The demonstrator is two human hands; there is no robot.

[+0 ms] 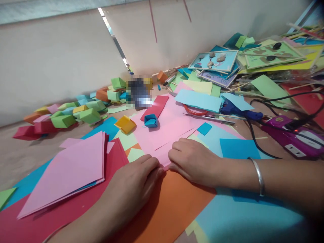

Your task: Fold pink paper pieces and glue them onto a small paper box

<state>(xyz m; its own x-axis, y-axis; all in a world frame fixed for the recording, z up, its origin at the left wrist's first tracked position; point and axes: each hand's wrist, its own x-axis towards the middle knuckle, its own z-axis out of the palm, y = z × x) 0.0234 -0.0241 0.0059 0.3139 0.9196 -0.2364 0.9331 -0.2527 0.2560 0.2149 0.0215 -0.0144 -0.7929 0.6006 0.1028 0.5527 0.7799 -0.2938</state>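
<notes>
My left hand (140, 177) and my right hand (193, 162) meet low over an orange sheet (182, 202). Between them, both hands pinch a small piece of pink paper (163, 158), with its near edge folded or creased under the fingertips. Most of the fingertips are hidden behind the knuckles. Just beyond lies a larger pink sheet (174, 125). On that sheet stands a small open blue paper box (151, 120), with a yellow paper box (125, 125) to its left. A blue paper slip (204, 128) lies past my right hand.
A stack of pink sheets (76, 162) rests on red paper at left. Folded paper boxes (88, 114) are heaped along the wall. Red-handled scissors (196, 110), a blue-handled glue gun (233, 108) and a purple power strip (291, 136) with black cords lie right. Framed pebble pictures (215, 61) sit behind.
</notes>
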